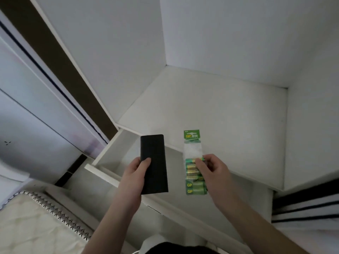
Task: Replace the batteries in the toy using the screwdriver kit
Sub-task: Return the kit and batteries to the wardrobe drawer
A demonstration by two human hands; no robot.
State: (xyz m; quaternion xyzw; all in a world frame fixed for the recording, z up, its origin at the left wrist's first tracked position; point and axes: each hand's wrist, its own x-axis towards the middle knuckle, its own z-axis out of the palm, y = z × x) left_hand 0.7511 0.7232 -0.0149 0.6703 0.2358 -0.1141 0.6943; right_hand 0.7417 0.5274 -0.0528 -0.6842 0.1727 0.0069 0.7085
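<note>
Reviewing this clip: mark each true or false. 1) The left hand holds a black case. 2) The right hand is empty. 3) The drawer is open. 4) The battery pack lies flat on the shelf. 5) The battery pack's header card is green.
1) True: the left hand grips the black case.
2) False: the right hand pinches the battery pack.
3) True: the drawer is pulled out.
4) False: it is held up above the shelf.
5) True.

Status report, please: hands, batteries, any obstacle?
Left hand grips black case. Right hand pinches battery pack, partly emptied. Open drawer below. No toy in view.
</note>
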